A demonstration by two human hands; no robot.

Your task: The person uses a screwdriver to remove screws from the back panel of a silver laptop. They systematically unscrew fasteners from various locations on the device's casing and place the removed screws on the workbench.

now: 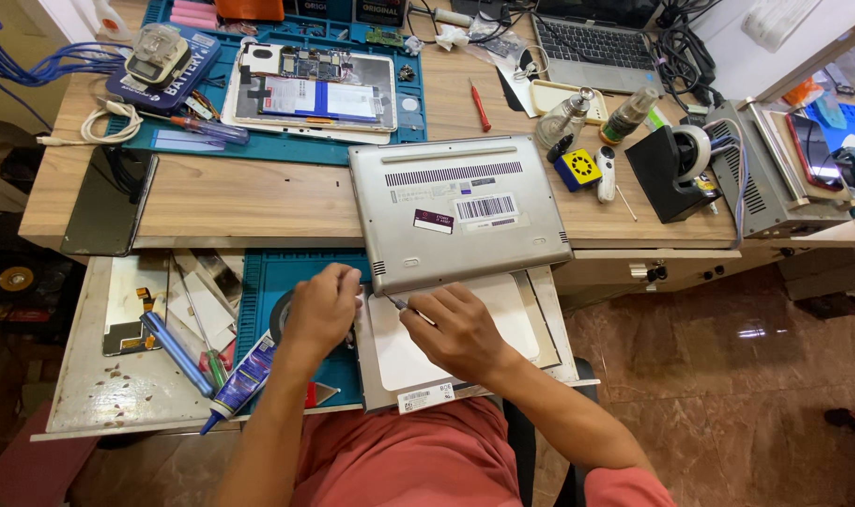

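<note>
1. Head view, right hand [460,329]: closed around a thin metal tool [399,303], tip pointing up and left toward the near left corner of the upturned grey laptop [457,211], just beyond the knuckles.
2. Left hand [320,310]: curled, fingers bent down over a dark roll of tape [279,317] just left of the tool tip; whether gripping the roll or only resting on it cannot be told.
3. Under the right palm: a flat white panel [465,343] in a thin frame, partly tucked beneath the laptop's near edge.
4. Left of the left hand: a blue-and-white glue tube [242,380], a blue-handled tool [177,353] and loose parts on the pull-out shelf [80,394].
5. Far beyond both hands: an opened tablet [315,94] on a teal mat [286,150], and a red screwdriver [480,105].
6. Doing this step well, as a judgement: keep the tool shallow and close to the seam, press lightly, steady the panel with the free palm, avoid levering against the thin frame, since a slip could scratch the white face.
</note>
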